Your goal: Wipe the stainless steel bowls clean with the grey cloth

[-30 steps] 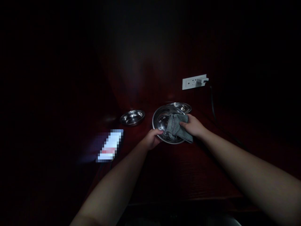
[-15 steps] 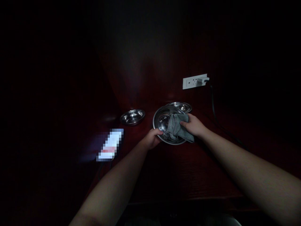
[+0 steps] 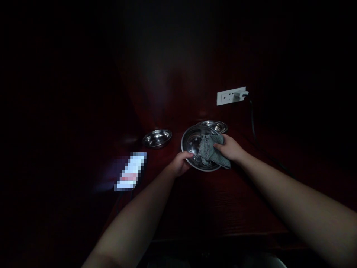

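Red tabletop [image 3: 206,208] lies before the shallow dish [image 3: 157,139]; near-left of that dish glows a pixelated screen [image 3: 130,172]. Right of the dish and nearer, the left hand [image 3: 180,164] grips a tilted steel bowl [image 3: 193,141]; the right hand [image 3: 231,149] clasps grey cloth [image 3: 212,150] against its inside. Beyond, right of the dish: a shiny plate [image 3: 220,127], then a wall socket [image 3: 225,97].

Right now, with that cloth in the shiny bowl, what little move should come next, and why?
I'd suggest the right hand slide the grey cloth a little toward the left side of the metal bowl. The cloth covers part of the bowl's right side, much of the left inside is uncovered, and the left hand is holding the rim.
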Demonstrator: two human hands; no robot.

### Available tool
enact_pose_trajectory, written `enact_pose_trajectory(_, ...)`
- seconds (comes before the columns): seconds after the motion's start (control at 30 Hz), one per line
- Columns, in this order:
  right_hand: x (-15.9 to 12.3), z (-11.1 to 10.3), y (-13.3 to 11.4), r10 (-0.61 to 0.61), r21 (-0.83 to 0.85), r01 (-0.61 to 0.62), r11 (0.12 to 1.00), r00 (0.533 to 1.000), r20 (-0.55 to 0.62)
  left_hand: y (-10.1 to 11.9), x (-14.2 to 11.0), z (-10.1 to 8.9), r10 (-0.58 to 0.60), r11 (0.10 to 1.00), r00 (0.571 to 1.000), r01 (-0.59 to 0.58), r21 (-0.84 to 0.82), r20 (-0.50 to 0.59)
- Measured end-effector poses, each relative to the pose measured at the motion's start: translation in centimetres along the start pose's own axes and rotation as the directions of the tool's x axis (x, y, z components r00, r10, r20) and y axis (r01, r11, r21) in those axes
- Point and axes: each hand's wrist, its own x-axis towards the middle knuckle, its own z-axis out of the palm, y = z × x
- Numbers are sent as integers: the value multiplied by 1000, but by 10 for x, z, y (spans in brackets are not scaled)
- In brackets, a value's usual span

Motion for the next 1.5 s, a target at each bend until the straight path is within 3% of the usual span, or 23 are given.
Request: enact_pose_trajectory(1.5,-3,-1,-7,9,14,-9,1000,1000,2,0,0,3,-6,1000,999,6,0,-46)
